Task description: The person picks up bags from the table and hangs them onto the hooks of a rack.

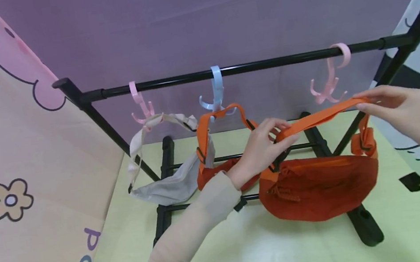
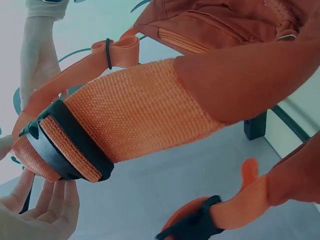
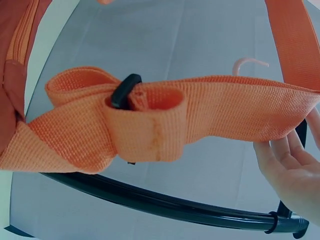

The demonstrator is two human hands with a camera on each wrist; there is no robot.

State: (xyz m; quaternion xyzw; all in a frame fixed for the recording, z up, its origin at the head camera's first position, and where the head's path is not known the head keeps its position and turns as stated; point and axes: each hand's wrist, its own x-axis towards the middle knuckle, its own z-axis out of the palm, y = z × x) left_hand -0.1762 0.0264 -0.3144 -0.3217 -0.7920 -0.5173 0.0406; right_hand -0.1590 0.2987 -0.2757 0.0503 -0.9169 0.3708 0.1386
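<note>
An orange-red waist bag (image 1: 322, 186) hangs from its orange strap (image 1: 321, 117), which both hands hold up. My left hand (image 1: 262, 148) pinches the strap's left end; in the left wrist view a black buckle (image 2: 65, 142) lies against those fingers. My right hand (image 1: 403, 115) pinches the strap's right end between thumb and fingers. The strap's folded slack, with a black slider (image 3: 125, 92), shows in the right wrist view. Just above the strap, a pink hook (image 1: 326, 83) hangs on the black rail (image 1: 273, 63), apart from the strap.
A blue hook (image 1: 217, 87) carries a second orange bag (image 1: 203, 143), partly hidden behind my left hand. At left, a pink hook (image 1: 141, 100) carries a grey-white bag (image 1: 173, 187). The black rack's feet (image 1: 364, 225) stand on a pale green surface (image 1: 258, 245).
</note>
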